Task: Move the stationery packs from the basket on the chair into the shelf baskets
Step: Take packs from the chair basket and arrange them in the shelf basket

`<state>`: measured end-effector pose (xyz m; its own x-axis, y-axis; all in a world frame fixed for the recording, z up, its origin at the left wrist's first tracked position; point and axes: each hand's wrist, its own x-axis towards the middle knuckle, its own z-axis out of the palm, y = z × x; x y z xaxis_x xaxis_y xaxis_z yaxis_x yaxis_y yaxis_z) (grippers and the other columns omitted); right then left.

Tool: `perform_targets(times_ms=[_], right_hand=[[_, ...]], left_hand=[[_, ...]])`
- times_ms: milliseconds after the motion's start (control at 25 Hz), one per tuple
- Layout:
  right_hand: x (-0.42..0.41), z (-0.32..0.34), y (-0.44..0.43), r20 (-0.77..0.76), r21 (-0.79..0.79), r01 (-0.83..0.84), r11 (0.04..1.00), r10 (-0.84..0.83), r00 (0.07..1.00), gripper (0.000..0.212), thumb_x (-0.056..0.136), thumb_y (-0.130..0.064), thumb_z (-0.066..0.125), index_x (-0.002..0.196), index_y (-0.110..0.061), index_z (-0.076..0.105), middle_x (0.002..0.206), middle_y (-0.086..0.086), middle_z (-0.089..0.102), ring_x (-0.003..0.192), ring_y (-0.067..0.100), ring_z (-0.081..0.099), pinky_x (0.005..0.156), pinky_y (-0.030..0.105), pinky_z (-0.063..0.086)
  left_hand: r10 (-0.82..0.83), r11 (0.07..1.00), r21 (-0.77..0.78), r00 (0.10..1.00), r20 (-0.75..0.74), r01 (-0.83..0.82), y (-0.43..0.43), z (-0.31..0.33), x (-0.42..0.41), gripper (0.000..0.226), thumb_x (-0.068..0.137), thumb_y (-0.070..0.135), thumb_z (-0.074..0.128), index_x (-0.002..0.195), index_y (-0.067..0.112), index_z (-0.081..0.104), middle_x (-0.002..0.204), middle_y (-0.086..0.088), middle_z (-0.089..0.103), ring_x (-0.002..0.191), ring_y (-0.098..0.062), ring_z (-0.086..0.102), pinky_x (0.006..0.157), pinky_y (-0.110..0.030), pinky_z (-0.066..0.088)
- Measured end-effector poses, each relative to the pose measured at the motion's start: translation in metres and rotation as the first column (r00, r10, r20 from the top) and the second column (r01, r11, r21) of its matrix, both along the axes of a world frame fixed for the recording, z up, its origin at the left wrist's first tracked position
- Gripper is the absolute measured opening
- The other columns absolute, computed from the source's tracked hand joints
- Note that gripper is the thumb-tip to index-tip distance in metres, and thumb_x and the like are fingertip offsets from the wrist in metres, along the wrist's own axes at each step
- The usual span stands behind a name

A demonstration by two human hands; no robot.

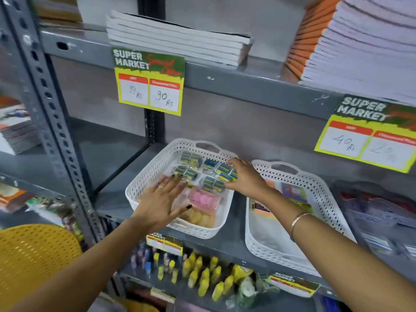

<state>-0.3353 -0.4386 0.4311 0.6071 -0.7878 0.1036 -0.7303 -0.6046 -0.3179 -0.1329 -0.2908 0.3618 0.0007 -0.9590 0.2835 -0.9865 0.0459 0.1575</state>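
Observation:
A white perforated shelf basket (144, 176) on the grey shelf holds several blue-and-yellow stationery packs (190, 159), plus a pink pack (203, 199) and an orange pack (199, 218) at its front. My left hand (161, 200) lies flat with fingers spread over the basket's front left, touching the packs there. My right hand (244, 176) reaches over the basket's right rim, its fingers closed on a blue-and-yellow pack (225, 173). A second white basket (315, 183) to the right holds a few flat colourful packs (295, 193).
A yellow perforated basket (33, 262) sits at the lower left. The shelf above carries stacked notebooks (177, 39) and price signs (149, 83). The shelf below holds several yellow bottles (202, 278). A dark tray (380, 219) stands at the far right, and a grey slotted upright (48, 104) on the left.

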Motion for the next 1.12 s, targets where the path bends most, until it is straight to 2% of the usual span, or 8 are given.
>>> perform_targets(times_ms=[160,320,480,600,720,880,1120], right_hand=[[0.016,-0.015,-0.016,-0.054,0.006,0.010,1.000,-0.010,0.998,0.064,0.074,-0.022,0.069,0.129,-0.007,0.041,0.132,0.018,0.047,0.125,0.033,0.040,0.098,0.038,0.038],[0.035,-0.032,-0.030,-0.123,0.039,0.033,0.999,-0.028,0.992,0.067,0.075,-0.022,0.069,0.132,-0.008,0.038,0.134,0.019,0.044,0.126,0.033,0.038,0.096,0.041,0.045],[0.049,-0.046,-0.041,-0.223,0.060,0.045,0.997,-0.031,0.974,0.067,0.076,-0.022,0.068,0.132,-0.009,0.035,0.133,0.018,0.046,0.121,0.032,0.046,0.092,0.041,0.049],[0.057,-0.055,-0.043,-0.311,0.069,0.004,0.998,0.017,0.950,0.063,0.079,-0.020,0.065,0.132,-0.010,0.034,0.134,0.015,0.048,0.119,0.031,0.051,0.089,0.037,0.048],[0.059,-0.062,-0.046,-0.361,0.056,-0.018,0.998,0.037,0.932,0.060,0.078,-0.020,0.065,0.129,-0.009,0.036,0.134,0.014,0.047,0.121,0.030,0.048,0.090,0.038,0.047],[0.061,-0.065,-0.050,-0.434,0.056,-0.045,0.997,0.065,0.899,0.051,0.080,-0.017,0.063,0.124,-0.004,0.040,0.128,0.017,0.047,0.114,0.032,0.051,0.087,0.038,0.047],[0.063,-0.065,-0.050,-0.427,0.048,-0.059,0.997,0.074,0.901,0.047,0.078,-0.018,0.065,0.118,-0.005,0.043,0.121,0.016,0.052,0.109,0.030,0.053,0.079,0.035,0.045]], left_hand=[[-0.029,0.997,0.077,0.998,0.061,0.025,0.002,-0.001,0.001,0.105,0.069,0.081,-0.016,0.143,0.026,0.033,0.152,0.003,0.021,0.138,-0.018,0.023,0.112,-0.042,0.017],[-0.030,0.998,0.049,0.999,0.029,0.029,0.003,-0.001,0.000,0.097,0.078,0.079,-0.005,0.136,0.022,0.046,0.146,-0.001,0.036,0.129,-0.024,0.041,0.106,-0.045,0.028],[-0.019,0.998,0.054,0.999,0.031,0.017,0.003,0.000,-0.001,0.100,0.076,0.078,-0.009,0.133,0.022,0.050,0.147,0.000,0.036,0.129,-0.020,0.041,0.106,-0.041,0.028],[-0.009,0.997,0.081,0.999,0.039,0.006,0.003,0.001,-0.001,0.103,0.072,0.078,-0.014,0.137,0.024,0.044,0.150,0.003,0.030,0.133,-0.016,0.035,0.108,-0.037,0.020],[-0.013,0.997,0.073,1.000,0.023,0.011,0.003,0.003,-0.003,0.105,0.070,0.079,-0.015,0.139,0.023,0.042,0.151,0.002,0.027,0.134,-0.017,0.032,0.110,-0.038,0.016],[-0.001,0.995,0.095,1.000,0.013,-0.001,0.006,0.005,-0.004,0.113,0.064,0.080,-0.023,0.143,0.023,0.034,0.153,0.003,0.019,0.139,-0.014,0.021,0.112,-0.036,0.008],[-0.001,0.995,0.096,1.000,-0.004,0.002,0.006,0.005,-0.003,0.112,0.066,0.081,-0.020,0.142,0.022,0.037,0.153,0.001,0.019,0.139,-0.016,0.020,0.113,-0.039,0.010]])
